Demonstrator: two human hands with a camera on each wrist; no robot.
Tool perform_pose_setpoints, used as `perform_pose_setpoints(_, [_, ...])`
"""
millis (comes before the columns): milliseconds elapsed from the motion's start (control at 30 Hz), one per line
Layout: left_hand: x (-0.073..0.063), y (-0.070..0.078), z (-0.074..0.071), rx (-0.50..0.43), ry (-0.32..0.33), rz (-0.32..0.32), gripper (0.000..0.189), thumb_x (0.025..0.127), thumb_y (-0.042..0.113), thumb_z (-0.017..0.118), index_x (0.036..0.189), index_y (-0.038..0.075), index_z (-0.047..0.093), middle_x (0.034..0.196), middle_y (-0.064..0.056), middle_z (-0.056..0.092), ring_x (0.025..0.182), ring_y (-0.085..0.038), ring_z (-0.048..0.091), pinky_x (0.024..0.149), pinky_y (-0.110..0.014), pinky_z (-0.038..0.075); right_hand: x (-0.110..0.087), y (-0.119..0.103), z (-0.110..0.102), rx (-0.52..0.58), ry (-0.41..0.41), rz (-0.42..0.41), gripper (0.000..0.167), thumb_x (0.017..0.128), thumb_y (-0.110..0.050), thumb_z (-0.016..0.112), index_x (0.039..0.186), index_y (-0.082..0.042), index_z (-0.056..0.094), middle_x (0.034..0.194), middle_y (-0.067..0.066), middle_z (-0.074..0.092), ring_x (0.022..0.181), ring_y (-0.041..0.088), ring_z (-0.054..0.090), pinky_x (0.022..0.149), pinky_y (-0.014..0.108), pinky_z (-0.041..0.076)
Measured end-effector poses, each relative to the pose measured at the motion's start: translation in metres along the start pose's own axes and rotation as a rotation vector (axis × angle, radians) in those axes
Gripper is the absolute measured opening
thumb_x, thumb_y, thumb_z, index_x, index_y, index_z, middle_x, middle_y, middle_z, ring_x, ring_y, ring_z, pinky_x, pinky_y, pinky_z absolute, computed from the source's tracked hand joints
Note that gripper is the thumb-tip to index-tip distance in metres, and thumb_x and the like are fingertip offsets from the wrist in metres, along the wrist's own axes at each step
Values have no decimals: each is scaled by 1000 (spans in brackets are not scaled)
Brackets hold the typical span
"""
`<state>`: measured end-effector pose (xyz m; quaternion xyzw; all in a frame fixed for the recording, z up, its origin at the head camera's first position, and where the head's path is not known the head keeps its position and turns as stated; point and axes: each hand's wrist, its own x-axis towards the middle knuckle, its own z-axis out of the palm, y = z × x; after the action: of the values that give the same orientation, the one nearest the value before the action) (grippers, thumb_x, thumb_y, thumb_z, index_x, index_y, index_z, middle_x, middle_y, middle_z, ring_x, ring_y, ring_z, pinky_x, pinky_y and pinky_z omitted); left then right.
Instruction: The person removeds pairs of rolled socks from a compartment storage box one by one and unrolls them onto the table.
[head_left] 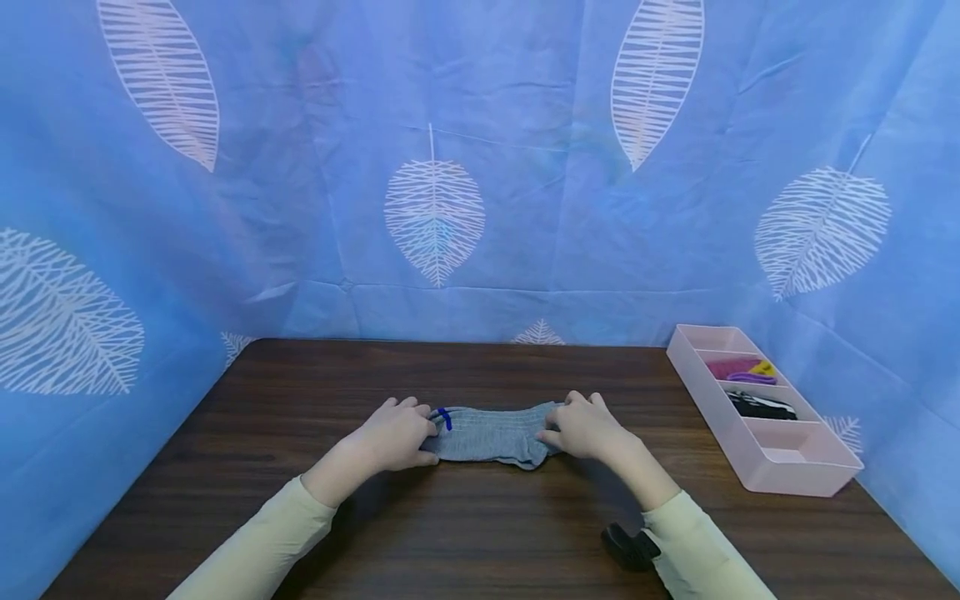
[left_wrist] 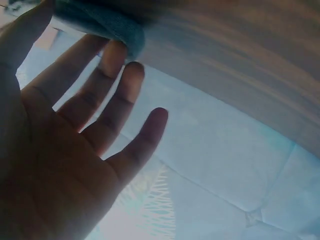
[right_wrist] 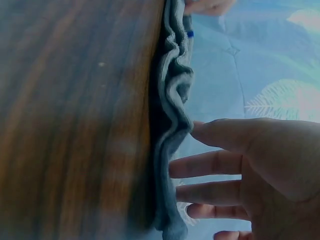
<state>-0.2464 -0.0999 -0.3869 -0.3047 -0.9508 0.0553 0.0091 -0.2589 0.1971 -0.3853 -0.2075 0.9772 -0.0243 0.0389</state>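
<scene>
Grey knit sock (head_left: 487,435) lies crosswise at the middle of a dark wood table (head_left: 300,375) in the head view I watch from afar, with a dark blue mark (head_left: 446,419) near its left end. The person's left hand (head_left: 397,435) touches that end, thumb toward the near edge and fingers toward the far one; the right hand (head_left: 588,427) touches the opposite end. Pale sleeves (head_left: 262,533) cover both forearms, and a black device (head_left: 628,547) sits by the right cuff. On the table's right side I see a pale pink divided box (head_left: 798,479), holding pink, yellow and purple items in its second compartment from the far end and a black-and-white item (head_left: 761,407) in the third. Behind hangs a blue cloth (head_left: 510,217) printed with white leaves. Through the left wrist view, I see the palm, its fingers lightly bent and mostly apart, tips nearest the thumb meeting the sock; I cannot tell how firmly they press. Through the right wrist view, the sock runs along the tabletop in wavy layers; the right thumb touches one bend, and the fingers, fairly straight with gaps between, reach its side.
</scene>
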Motion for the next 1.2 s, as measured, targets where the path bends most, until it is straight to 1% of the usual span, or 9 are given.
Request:
perform_pose_setpoints(133, [-17,11,-2,32,22,35,41,83,51,72,103,15,77,116,-3,65,100,-21,54,85,-45,49,11,-1,1,40,-15,-14,20,94,-36,62,97,-17,69,86,-1,67,110,32,53,82,48,36])
perform_pose_setpoints(233, [-28,19,-2,78,46,72,41,82,54,71,95,15,77,116,-3,62,100,-19,50,81,-42,48,19,-1,3,50,-19,-22,20,94,-36,63,98,-16,64,84,0,64,109,33,54,82,47,37])
perform_pose_setpoints(300, [-34,24,-2,104,56,95,42,81,56,71,90,16,77,119,-2,59,105,-19,48,82,-41,48,24,-2,5,48,-19,-26,22,93,-37,64,99,-16,61,84,-1,62,105,31,56,80,46,36])
perform_pose_setpoints(433, [-42,33,-3,114,19,119,42,81,60,69,84,18,77,139,-1,53,131,-24,43,97,-46,47,31,-2,8,55,-11,-47,26,92,-36,67,103,-14,59,90,0,62,97,26,58,80,46,39])
perform_pose_setpoints(533, [-45,36,-4,95,-24,137,45,82,61,67,93,18,77,147,0,49,142,-25,36,106,-49,42,36,-1,9,79,-12,-77,29,91,-34,68,109,-13,59,101,3,66,97,24,62,88,50,44])
perform_pose_setpoints(633, [-50,35,-3,68,-32,162,49,82,60,67,103,16,75,142,0,56,142,-24,40,108,-50,41,43,-2,9,131,-28,-95,37,92,-35,67,117,-10,59,112,7,67,103,27,65,104,59,38])
perform_pose_setpoints(733, [-56,31,-2,26,-23,175,50,82,57,69,110,15,72,129,1,66,136,-23,49,108,-50,41,51,-6,11,182,-53,-101,47,93,-41,64,125,-9,56,122,10,65,113,30,62,114,63,23])
perform_pose_setpoints(900, [-67,23,-2,-16,-18,175,50,82,55,70,112,15,71,117,4,71,127,-21,57,109,-50,40,67,-18,13,208,-84,-144,62,92,-44,64,139,-7,50,139,11,56,130,31,52,118,60,15])
perform_pose_setpoints(1200, [-83,21,2,57,41,165,47,80,57,71,100,14,72,105,2,74,120,-22,62,109,-51,40,92,-45,14,239,-119,-200,66,93,-40,65,147,-9,42,152,9,43,141,28,41,120,57,14])
